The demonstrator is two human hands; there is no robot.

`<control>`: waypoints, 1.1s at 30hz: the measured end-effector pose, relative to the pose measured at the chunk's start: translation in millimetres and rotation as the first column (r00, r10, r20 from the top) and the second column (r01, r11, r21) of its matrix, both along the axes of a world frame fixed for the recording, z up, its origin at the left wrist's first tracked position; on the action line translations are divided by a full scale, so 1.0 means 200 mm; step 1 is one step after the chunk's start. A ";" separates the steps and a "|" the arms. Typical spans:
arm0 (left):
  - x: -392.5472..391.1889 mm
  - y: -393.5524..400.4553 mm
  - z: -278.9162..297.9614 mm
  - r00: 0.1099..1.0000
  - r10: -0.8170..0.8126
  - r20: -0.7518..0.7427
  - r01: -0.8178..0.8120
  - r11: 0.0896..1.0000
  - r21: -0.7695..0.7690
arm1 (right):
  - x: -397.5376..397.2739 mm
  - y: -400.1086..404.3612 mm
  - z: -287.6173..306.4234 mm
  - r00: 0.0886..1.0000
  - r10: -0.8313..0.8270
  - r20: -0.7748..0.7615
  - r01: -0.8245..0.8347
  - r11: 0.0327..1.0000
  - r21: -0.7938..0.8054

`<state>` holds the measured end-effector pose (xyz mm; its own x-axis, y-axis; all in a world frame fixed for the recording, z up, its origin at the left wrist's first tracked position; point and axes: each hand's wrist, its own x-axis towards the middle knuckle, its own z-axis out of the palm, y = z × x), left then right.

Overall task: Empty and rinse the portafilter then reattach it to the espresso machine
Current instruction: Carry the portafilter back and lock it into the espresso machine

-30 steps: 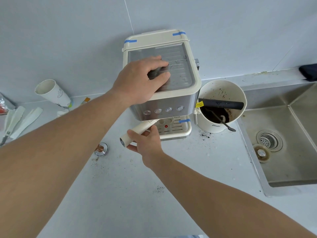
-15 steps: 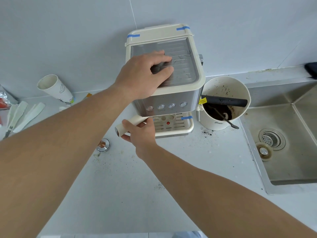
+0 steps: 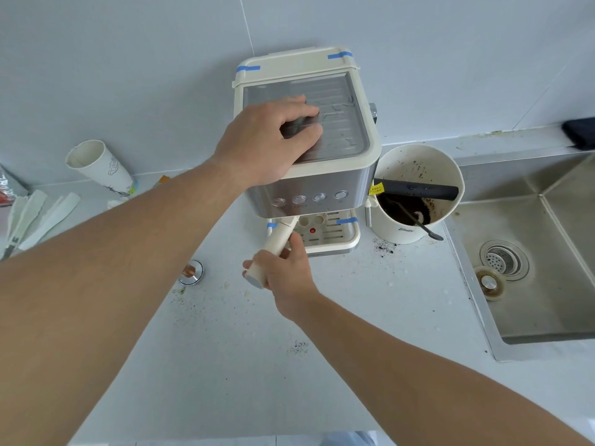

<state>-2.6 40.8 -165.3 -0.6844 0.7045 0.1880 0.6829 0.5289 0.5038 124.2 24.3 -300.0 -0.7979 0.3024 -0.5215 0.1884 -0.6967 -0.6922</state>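
Note:
The cream and steel espresso machine (image 3: 338, 175) stands against the wall. My left hand (image 3: 267, 143) lies flat on its ribbed top, pressing down. My right hand (image 3: 283, 272) grips the cream handle of the portafilter (image 3: 278, 241), which points toward me and slightly left. The portafilter's head is hidden under the machine's front, above the drip tray (image 3: 335, 236).
A cream knock box (image 3: 415, 191) with coffee grounds, a black bar and a spoon stands right of the machine. The steel sink (image 3: 528, 268) lies at the right with a loose drain plug. A tamper (image 3: 191, 273), a tipped paper cup (image 3: 99, 169) and spilled grounds are on the counter.
My right hand has swung the portafilter handle from pointing left to pointing nearly straight toward me. My left hand has stayed on the machine's top.

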 end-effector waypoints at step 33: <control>-0.03 -0.03 -0.01 0.991 -0.122 -0.062 0.113 0.984 -0.140 | 0.17 0.38 0.08 0.885 0.445 0.134 -0.460 0.881 0.113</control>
